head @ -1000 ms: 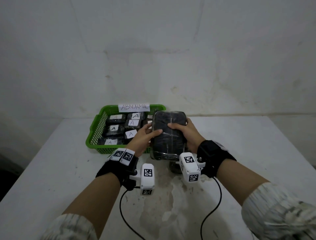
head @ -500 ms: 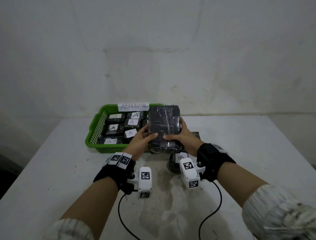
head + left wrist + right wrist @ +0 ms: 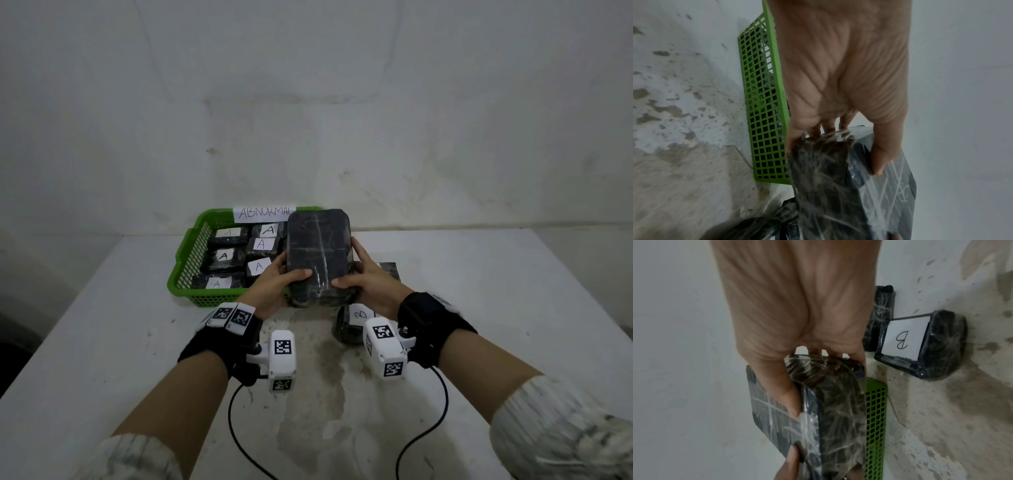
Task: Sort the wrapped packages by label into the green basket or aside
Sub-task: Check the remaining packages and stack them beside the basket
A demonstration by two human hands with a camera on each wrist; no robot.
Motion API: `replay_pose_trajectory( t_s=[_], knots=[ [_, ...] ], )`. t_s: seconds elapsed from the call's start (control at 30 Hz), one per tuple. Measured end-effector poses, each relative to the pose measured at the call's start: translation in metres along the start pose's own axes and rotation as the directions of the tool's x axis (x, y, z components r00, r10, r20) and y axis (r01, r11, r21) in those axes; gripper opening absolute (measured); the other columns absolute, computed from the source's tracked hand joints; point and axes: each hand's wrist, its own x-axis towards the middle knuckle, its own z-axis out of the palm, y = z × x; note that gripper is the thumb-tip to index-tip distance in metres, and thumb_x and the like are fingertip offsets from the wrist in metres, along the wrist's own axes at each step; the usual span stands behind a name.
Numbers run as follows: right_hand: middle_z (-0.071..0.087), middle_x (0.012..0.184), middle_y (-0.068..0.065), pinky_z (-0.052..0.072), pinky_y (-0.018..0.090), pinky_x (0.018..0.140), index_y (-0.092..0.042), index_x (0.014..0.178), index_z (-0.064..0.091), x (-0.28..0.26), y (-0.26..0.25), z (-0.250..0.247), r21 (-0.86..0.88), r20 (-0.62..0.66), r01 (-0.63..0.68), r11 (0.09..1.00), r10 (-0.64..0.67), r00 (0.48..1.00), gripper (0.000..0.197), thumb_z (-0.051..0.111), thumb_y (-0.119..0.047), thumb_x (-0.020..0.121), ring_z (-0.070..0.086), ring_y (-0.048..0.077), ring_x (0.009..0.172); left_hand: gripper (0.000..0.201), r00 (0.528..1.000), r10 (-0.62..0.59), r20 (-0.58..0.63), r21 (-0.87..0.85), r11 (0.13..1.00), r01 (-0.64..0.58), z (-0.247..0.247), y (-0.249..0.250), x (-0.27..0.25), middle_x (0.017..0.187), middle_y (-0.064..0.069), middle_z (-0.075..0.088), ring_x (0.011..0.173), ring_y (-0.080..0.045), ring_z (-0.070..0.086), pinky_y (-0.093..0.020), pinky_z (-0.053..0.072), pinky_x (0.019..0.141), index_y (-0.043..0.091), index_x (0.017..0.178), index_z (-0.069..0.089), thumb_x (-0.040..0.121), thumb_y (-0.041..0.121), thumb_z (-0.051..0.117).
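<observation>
Both hands hold one black wrapped package (image 3: pixel 318 253) upright above the table, its plain unlabelled side facing me. My left hand (image 3: pixel 274 286) grips its left lower edge, thumb on the front and fingers behind. My right hand (image 3: pixel 364 279) grips the right lower edge the same way. The package (image 3: pixel 849 186) fills the lower left wrist view, and the package (image 3: pixel 818 410) shows under my thumb in the right wrist view. The green basket (image 3: pixel 191 260), tagged ABNORMAL, sits just left of it and holds several packages labelled A (image 3: pixel 262 245).
A package labelled B (image 3: pixel 352 322) lies on the white table (image 3: pixel 513 308) under my right hand, clear in the right wrist view (image 3: pixel 920 345). Another black package (image 3: pixel 388 270) lies behind it. The wall rises close behind the table.
The two hands have lifted the package and moved it a little left toward the basket, uncovering the package labelled B beneath. Both grips have shifted down to its lower edge.
</observation>
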Motion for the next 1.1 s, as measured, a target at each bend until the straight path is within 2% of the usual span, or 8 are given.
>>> replay_pose_trajectory(
  t_s=[0.27,0.37,0.47,0.67,0.77,0.83,0.97,1.1],
  knots=[
    [0.059,0.124,0.012,0.052,0.057,0.085,-0.041,0.140,0.025,0.000,-0.006,0.003,-0.015,-0.112,-0.067,0.998,0.065,0.992,0.074,0.065,-0.006,0.087,0.060,0.033,0.112,0.072,0.997,-0.031,-0.064,0.038,0.999,0.033,0.004,0.003,0.000,0.129,-0.006,0.052,0.120,-0.031,0.051,-0.060,0.046,0.090,0.019,0.138,0.030,0.080,0.001,0.067],
    [0.056,0.125,0.014,0.049,0.062,0.088,-0.041,0.138,0.026,-0.001,-0.006,0.003,-0.056,-0.127,-0.075,0.996,0.068,0.990,0.073,0.064,-0.005,0.087,0.058,0.034,0.112,0.068,0.996,-0.045,-0.078,0.055,0.997,0.050,0.007,0.005,-0.002,0.125,-0.002,0.053,0.121,-0.030,0.050,-0.062,0.044,0.091,0.019,0.137,0.029,0.082,0.008,0.067],
    [0.059,0.119,0.008,0.048,0.063,0.089,-0.041,0.134,0.026,-0.004,-0.009,0.004,-0.024,-0.125,-0.104,0.994,0.100,0.987,0.057,0.061,-0.024,0.092,0.059,0.029,0.109,0.067,0.996,-0.046,-0.070,0.048,0.998,0.049,0.010,0.006,-0.002,0.135,-0.007,0.050,0.122,-0.029,0.049,-0.061,0.043,0.093,0.017,0.141,0.028,0.084,0.007,0.064],
    [0.058,0.111,0.004,0.047,0.056,0.093,-0.020,0.124,0.038,-0.002,-0.018,0.013,-0.067,-0.135,-0.116,0.991,0.106,0.985,0.052,0.044,-0.060,0.092,0.060,0.025,0.102,0.080,0.979,0.180,-0.091,0.191,0.968,-0.160,0.013,0.013,0.000,0.130,-0.008,0.046,0.112,-0.022,0.054,-0.051,0.044,0.099,0.028,0.146,0.020,0.085,-0.011,0.055],
    [0.062,0.122,0.003,0.046,0.057,0.097,-0.020,0.128,0.040,0.005,-0.022,0.020,-0.059,-0.164,-0.099,0.993,0.088,0.982,0.076,0.050,-0.075,0.078,0.062,0.024,0.111,0.059,0.990,0.137,-0.021,0.128,0.983,-0.133,0.019,0.020,-0.003,0.126,-0.001,0.052,0.108,-0.020,0.053,-0.047,0.049,0.085,0.030,0.144,0.030,0.093,0.008,0.050],
    [0.060,0.126,0.002,0.046,0.057,0.098,-0.022,0.131,0.035,0.008,-0.024,0.022,-0.025,-0.189,-0.077,0.997,0.071,0.979,0.074,0.050,-0.073,0.080,0.061,0.024,0.113,0.054,0.996,0.085,-0.013,0.137,0.987,-0.082,0.024,0.025,-0.005,0.127,0.000,0.052,0.116,-0.022,0.049,-0.049,0.048,0.088,0.034,0.141,0.032,0.092,0.030,0.054],
    [0.058,0.131,-0.002,0.043,0.060,0.098,-0.032,0.135,0.033,0.007,-0.024,0.028,-0.057,-0.125,-0.068,0.996,0.061,0.990,0.065,0.046,-0.071,0.084,0.058,0.024,0.118,0.099,0.993,0.094,-0.066,0.199,0.977,-0.079,0.031,0.028,-0.002,0.140,-0.003,0.037,0.127,-0.024,0.043,-0.051,0.044,0.100,0.040,0.134,0.033,0.049,0.071,0.073],
    [0.057,0.131,0.002,0.045,0.062,0.095,-0.030,0.134,0.034,0.005,-0.029,0.031,-0.079,-0.118,-0.055,0.995,0.046,0.992,0.047,0.036,-0.057,0.096,0.058,0.025,0.117,0.110,0.986,0.132,-0.105,0.228,0.968,-0.105,0.040,0.027,0.003,0.138,-0.006,0.031,0.128,-0.023,0.041,-0.048,0.040,0.105,0.036,0.136,0.028,0.040,0.067,0.073]
  ],
)
